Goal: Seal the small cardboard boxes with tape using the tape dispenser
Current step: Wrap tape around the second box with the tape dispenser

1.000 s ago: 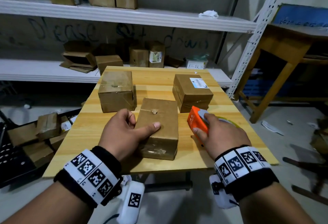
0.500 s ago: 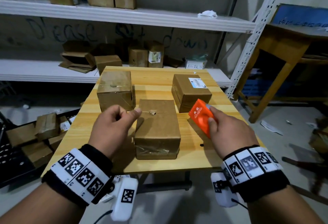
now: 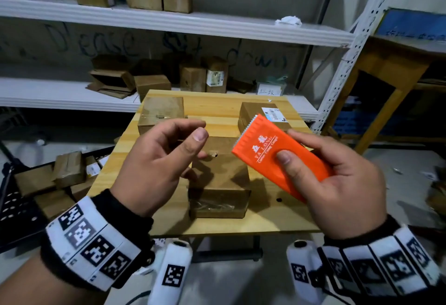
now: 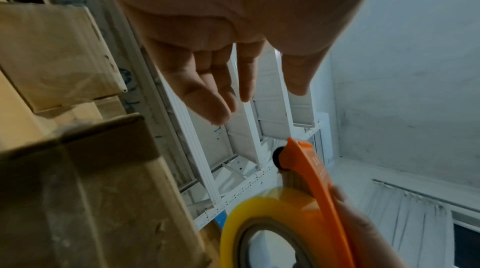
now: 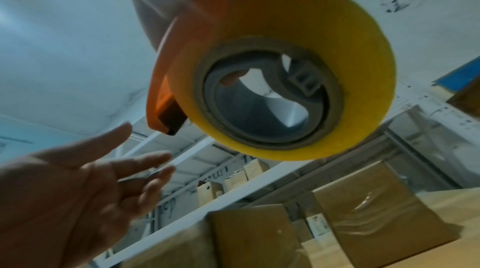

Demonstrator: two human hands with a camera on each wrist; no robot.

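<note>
My right hand [image 3: 313, 159] grips the orange tape dispenser [image 3: 272, 150], raised above the wooden table [image 3: 217, 104], thumb on its flat top. Its yellow tape roll [image 5: 283, 71] hangs underneath; the dispenser [image 4: 311, 180] also shows in the left wrist view. My left hand [image 3: 173, 150] hovers empty just left of it, fingers loosely spread, above the nearest cardboard box [image 3: 219, 184]. Two more boxes stand behind: one far left [image 3: 161, 114], one far right with a white label [image 3: 255, 114].
White metal shelving [image 3: 169, 19] with several cardboard boxes runs behind the table. A wooden stool [image 3: 386, 82] stands to the right. More boxes and a black crate [image 3: 17, 203] lie on the floor at the left.
My right hand lifted the dispenser off the table and turned it toward the middle. My left hand let go of the nearest box and rose beside the dispenser.
</note>
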